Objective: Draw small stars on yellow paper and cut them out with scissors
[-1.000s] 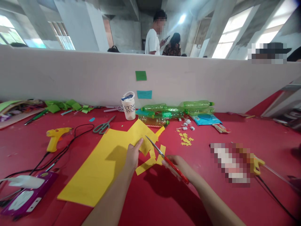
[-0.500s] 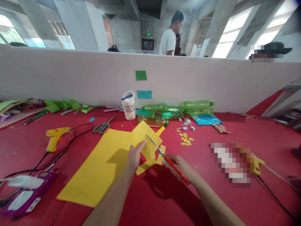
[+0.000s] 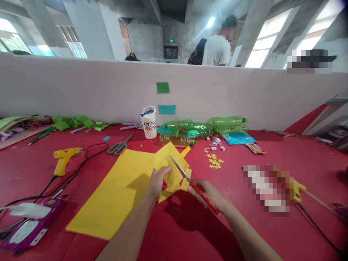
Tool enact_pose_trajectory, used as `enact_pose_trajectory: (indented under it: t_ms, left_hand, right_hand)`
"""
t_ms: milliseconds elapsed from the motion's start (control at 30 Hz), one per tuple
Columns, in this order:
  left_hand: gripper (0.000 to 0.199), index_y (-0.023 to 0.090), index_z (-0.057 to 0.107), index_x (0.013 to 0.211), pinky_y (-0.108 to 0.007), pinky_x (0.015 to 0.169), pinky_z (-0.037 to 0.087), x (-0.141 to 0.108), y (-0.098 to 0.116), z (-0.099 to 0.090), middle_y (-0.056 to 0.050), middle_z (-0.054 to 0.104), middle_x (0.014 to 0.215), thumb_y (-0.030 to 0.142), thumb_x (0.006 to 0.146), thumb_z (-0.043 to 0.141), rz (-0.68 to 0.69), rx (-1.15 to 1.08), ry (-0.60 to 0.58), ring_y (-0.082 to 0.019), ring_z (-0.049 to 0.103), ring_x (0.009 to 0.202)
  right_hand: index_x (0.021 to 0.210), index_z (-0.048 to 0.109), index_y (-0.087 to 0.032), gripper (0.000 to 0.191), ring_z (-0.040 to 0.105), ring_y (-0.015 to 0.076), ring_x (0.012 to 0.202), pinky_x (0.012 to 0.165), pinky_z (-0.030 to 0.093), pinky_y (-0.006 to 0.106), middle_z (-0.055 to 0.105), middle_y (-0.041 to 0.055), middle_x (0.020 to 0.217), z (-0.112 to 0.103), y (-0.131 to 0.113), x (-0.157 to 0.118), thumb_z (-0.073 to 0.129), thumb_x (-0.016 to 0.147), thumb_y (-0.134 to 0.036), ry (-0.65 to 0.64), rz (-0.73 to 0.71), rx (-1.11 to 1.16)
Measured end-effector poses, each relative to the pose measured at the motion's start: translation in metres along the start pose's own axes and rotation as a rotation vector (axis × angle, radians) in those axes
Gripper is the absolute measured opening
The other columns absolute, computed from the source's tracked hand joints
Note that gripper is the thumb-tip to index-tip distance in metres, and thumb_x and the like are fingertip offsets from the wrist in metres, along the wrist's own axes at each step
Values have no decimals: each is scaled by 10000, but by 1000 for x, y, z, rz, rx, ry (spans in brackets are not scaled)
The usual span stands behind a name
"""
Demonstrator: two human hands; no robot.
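Observation:
My left hand point(image 3: 158, 181) pinches a small piece of yellow paper point(image 3: 174, 174), its thumb lying on top. In my right hand point(image 3: 208, 194) is a pair of red-handled scissors point(image 3: 202, 195), with the blades lying across that piece and pointing up and to the left. Fingers wrap round the handles, partly hidden beneath. Loose yellow offcuts point(image 3: 185, 184) lie under and beside the held piece. To the left, a large yellow sheet point(image 3: 116, 195) rests on the red table point(image 3: 174, 235).
Green plastic bottles point(image 3: 202, 128), a white cup point(image 3: 148, 123) and small yellow stars point(image 3: 214, 161) lie beyond my hands. Leftward are grey scissors point(image 3: 119, 146), a yellow glue gun point(image 3: 63, 159) with its cord, and a purple power strip point(image 3: 34, 226). A white partition point(image 3: 108, 90) backs the table.
The held paper piece has shifted and turned slightly to the right, with my left thumb moving a little right. In the background, the person in white has moved right.

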State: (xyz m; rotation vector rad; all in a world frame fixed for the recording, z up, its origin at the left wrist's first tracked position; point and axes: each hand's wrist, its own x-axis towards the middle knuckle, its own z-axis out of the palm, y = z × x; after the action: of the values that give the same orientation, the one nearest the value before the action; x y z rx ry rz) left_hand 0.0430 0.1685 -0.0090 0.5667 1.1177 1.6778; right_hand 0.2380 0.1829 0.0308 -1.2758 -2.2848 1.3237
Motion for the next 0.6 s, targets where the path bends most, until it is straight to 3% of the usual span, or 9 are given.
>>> enact_pose_trajectory:
  t_ms: [433, 600]
  left_hand:
    - [284, 118, 654, 886, -413, 839, 487, 1, -5, -5, -88, 712, 923, 257, 649, 725, -3, -16, -14, -260, 653, 905]
    - [368, 138, 629, 981, -408, 898, 464, 8, -8, -8, -110, 681, 1037, 339, 684, 711, 0, -83, 102, -265, 618, 1007]
  right_hand:
    - [655, 385, -200, 391, 407, 86, 352, 383, 295, 198, 407, -62, 444, 1, -4, 4, 464, 810, -551, -76, 107, 150]
    - [677, 397, -201, 402, 377, 77, 321, 337, 286, 180, 377, -70, 429, 4, 1, 4, 435, 815, -576, -65, 137, 193]
